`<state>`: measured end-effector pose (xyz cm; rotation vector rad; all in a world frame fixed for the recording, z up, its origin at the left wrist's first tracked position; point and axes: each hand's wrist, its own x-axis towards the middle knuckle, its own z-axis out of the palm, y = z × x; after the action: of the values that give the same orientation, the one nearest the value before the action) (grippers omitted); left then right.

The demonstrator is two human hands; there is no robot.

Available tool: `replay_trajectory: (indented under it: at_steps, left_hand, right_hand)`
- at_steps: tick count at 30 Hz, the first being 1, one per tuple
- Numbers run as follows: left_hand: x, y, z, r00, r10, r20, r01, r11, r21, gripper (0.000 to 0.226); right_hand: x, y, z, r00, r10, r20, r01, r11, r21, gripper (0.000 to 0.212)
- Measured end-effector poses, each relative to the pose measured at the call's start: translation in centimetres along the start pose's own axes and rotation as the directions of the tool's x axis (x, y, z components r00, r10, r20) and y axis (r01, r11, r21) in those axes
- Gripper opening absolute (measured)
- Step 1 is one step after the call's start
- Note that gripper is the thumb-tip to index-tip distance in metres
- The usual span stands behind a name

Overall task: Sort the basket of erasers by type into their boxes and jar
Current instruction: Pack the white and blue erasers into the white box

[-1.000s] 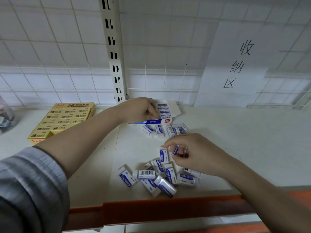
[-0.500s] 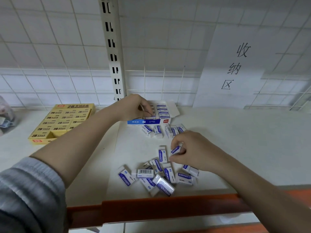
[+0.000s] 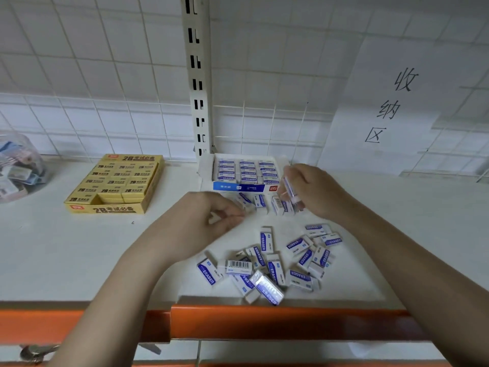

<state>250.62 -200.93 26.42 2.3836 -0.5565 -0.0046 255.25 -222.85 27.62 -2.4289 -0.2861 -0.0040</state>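
Observation:
A white and blue box (image 3: 239, 187) at the back of the shelf holds rows of white erasers with blue sleeves. Just right of it my right hand (image 3: 312, 192) pinches one such eraser (image 3: 289, 187) upright. My left hand (image 3: 209, 221) hovers in front of the box with curled fingers; I cannot tell whether they hold anything. A short row of erasers (image 3: 264, 202) lies between the hands. Several more erasers lie in a loose pile (image 3: 267, 263) near the front edge. A yellow box (image 3: 116, 184) of 2B erasers sits at the left, and a clear jar (image 3: 18, 168) at the far left.
The shelf has an orange front rail (image 3: 238, 323). A wire grid backs it, with a slotted upright post (image 3: 197, 75) behind the blue box. A paper sign (image 3: 391, 107) with handwritten characters hangs at the right.
My left hand has drawn back from the blue box toward the front. My right hand has lifted an eraser from the pile up to the right side of the box.

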Motion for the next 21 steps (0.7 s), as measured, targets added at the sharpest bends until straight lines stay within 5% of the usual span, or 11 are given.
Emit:
replay_trajectory:
  at_steps: [2,6,13,18,21]
  left_hand:
    - [-1.5,1.0,0.3,0.998,-0.027,0.058,0.032,0.995,-0.097,0.018]
    - [-3.1,1.7,0.4,0.983,-0.075,0.170,0.096,0.988,-0.120,0.030]
    - [-3.8,1.8,0.0,0.966,-0.095,0.242,0.131,0.981,-0.140,0.037]
    - [-3.9,1.6,0.5,0.972,-0.090,0.218,0.107,0.992,-0.066,0.031]
    - [-3.8,1.4,0.6,0.977,-0.094,0.192,0.106,0.993,-0.054,0.028]
  right_hand:
    - [1.0,-0.2,-0.1,0.998,0.056,-0.015,-0.051,0.974,0.221,0.031]
    - [3.2,-0.5,-0.4,0.995,-0.081,-0.065,0.088,0.989,0.117,0.016]
    - [6.0,-0.7,-0.1,0.967,0.037,0.254,-0.085,0.980,0.181,0.027]
    - [6.4,-1.1,0.4,0.989,0.046,0.138,-0.073,0.977,0.198,0.019]
    - [6.8,-0.8,0.5,0.988,0.124,0.097,-0.151,0.913,0.379,0.029]
